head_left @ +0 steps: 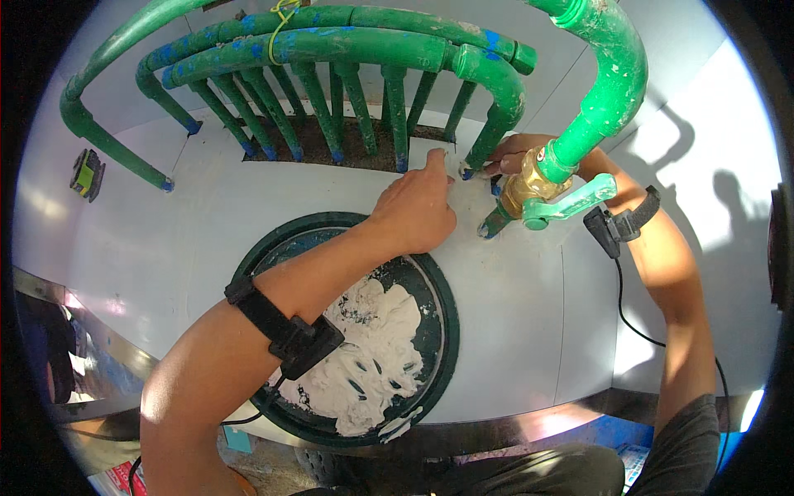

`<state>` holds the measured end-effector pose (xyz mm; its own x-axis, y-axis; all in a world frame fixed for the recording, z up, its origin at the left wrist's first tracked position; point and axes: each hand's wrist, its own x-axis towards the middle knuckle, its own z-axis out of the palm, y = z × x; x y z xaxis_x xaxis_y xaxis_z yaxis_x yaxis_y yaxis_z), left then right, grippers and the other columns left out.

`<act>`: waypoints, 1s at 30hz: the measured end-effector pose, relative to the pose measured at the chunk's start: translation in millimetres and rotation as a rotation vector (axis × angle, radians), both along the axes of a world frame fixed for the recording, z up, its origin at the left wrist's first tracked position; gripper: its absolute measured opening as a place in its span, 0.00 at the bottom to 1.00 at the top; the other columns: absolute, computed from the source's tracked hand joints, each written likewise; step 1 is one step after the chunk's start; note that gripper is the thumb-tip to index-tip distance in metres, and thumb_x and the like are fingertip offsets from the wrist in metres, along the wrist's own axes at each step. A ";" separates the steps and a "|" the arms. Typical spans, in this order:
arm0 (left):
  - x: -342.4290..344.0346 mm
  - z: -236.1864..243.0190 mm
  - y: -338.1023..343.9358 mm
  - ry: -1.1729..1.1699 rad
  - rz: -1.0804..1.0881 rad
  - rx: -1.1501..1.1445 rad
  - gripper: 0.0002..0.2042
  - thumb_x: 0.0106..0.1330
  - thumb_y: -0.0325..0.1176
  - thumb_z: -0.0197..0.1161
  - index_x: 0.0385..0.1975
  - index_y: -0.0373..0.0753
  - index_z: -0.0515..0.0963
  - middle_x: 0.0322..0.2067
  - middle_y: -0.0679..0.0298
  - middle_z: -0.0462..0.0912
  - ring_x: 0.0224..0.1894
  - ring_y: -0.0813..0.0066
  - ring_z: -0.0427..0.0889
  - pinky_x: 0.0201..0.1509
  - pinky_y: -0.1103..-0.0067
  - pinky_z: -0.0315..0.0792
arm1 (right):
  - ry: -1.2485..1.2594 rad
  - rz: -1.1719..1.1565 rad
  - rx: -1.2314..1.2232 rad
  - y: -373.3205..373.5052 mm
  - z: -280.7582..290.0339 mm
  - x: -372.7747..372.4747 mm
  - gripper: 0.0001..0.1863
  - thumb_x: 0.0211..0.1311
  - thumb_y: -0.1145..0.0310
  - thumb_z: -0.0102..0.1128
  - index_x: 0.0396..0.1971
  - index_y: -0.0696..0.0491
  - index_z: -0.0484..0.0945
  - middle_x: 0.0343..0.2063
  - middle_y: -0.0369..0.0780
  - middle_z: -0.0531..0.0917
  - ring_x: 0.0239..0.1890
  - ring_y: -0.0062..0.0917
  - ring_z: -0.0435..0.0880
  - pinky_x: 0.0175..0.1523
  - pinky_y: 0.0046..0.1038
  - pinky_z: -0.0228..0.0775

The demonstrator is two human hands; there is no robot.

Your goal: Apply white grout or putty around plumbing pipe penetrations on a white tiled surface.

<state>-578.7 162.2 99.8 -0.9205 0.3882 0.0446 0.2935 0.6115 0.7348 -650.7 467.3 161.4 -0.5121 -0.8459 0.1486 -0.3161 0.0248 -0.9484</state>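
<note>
My left hand [419, 207] reaches over a dark green round tub, its index finger stretched toward the white surface beside a green pipe's foot. Its other fingers look curled, and nothing shows in them. My right hand [521, 150] comes in behind a brass valve [523, 183] with a green lever handle [579, 201]. Its fingers are stretched toward the foot of the curved green pipe [499, 91]; the valve partly hides them. Wet white paste [372, 347] is smeared over the bottom of the tub [451, 331], below my left forearm. Specks of white show at the pipe feet.
A row of green pipes [356, 50] with blue patches stands over a brown cut-out [364, 153] in the white tiles. A yellow tie loops round them. A small green-black device [87, 175] sits at the left. Black cabled straps circle both forearms. A metal edge runs along the front.
</note>
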 end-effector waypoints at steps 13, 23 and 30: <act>-1.9 -11.3 -2.9 0.061 -0.016 -0.025 0.25 0.59 0.27 0.59 0.56 0.27 0.62 0.47 0.35 0.77 0.51 0.35 0.79 0.59 0.56 0.73 | -0.077 -0.216 0.249 19.9 -14.8 -11.9 0.27 0.66 0.57 0.62 0.57 0.62 0.77 0.61 0.47 0.77 0.62 0.34 0.77 0.69 0.36 0.66; -4.5 -6.5 13.2 0.079 -0.223 -0.008 0.25 0.56 0.20 0.55 0.57 0.27 0.63 0.58 0.42 0.76 0.61 0.43 0.71 0.64 0.57 0.69 | -0.020 -0.369 0.180 -5.1 6.1 -8.8 0.25 0.75 0.62 0.56 0.63 0.63 0.71 0.55 0.47 0.82 0.57 0.35 0.83 0.61 0.33 0.76; -24.0 -28.7 33.7 0.118 -0.263 -0.107 0.26 0.59 0.26 0.58 0.58 0.28 0.63 0.49 0.40 0.77 0.60 0.37 0.73 0.63 0.58 0.71 | 0.155 -0.813 0.117 15.0 7.3 40.7 0.18 0.71 0.64 0.54 0.54 0.58 0.79 0.48 0.40 0.85 0.54 0.23 0.79 0.63 0.28 0.66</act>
<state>-602.7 195.9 71.1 -0.7784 0.6211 0.0912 0.5318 0.5751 0.6217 -610.1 482.3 168.7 -0.9506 -0.2358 0.2021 -0.2840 0.3968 -0.8729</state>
